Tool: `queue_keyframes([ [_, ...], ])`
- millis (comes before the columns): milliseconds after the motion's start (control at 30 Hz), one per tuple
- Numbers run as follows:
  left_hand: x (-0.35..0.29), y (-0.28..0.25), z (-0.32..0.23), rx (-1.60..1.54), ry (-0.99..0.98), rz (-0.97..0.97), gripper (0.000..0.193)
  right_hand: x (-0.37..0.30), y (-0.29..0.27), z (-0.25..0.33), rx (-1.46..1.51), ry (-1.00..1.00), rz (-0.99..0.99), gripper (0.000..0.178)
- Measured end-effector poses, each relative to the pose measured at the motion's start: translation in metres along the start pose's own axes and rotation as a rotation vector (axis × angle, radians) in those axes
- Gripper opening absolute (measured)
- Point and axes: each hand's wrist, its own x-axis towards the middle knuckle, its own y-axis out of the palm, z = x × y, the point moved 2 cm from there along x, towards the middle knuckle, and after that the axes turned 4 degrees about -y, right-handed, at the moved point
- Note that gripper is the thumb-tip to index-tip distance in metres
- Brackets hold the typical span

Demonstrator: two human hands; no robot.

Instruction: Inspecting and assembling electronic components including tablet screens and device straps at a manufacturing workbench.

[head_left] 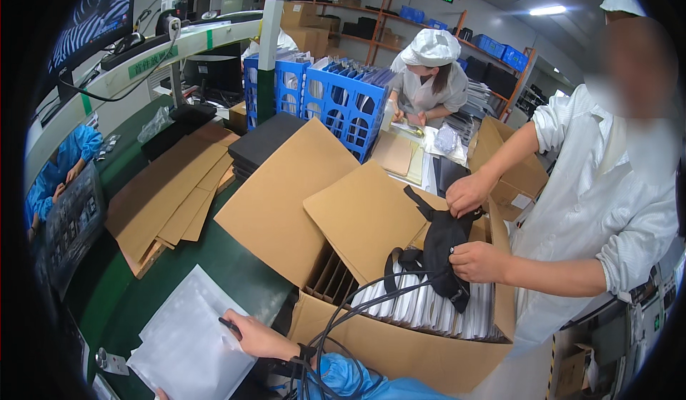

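My right hand (256,337) is closed round a short black pen-like object (229,324), its tip end over a stack of white translucent sheets or pouches (182,328). A blue sleeve and a black wrist strap (306,357) with dark cables show on that arm. Of my left hand (162,394) only a fingertip or two appears at the lower edge, by the near edge of the white stack; the rest is out of the picture. The stack lies on the green table (250,285).
An open cardboard box (400,357) with dividers and packed white pouches stands to the right. Over it a co-worker's hands (471,257) hold a black strapped bag (443,250). Cardboard sheets (168,193), blue file crates (336,107) and a silver cylinder (111,362) are around.
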Motion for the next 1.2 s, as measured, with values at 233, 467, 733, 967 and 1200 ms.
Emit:
queue_keyframes([
  [233,0.029,-0.008,0.053,-0.043,-0.272,-0.02,0.057,0.0,0.01,-0.024,-0.042,-0.286,0.099,0.03],
  [467,0.008,0.0,0.02,-0.004,-0.136,0.048,0.067,-0.002,0.008,-0.026,0.249,-0.259,0.037,0.034],
  [733,0.018,-0.077,0.051,0.014,-0.053,-0.149,0.046,0.003,-0.026,0.0,0.147,0.104,-0.119,0.042],
  [967,-0.018,-0.059,-0.013,0.071,0.03,-0.358,0.035,0.007,-0.074,-0.053,0.419,-0.081,-0.721,0.022],
  [1200,0.025,-0.001,-0.043,0.07,0.124,-0.207,0.033,0.028,-0.044,-0.001,0.629,-0.055,-0.434,0.022],
])
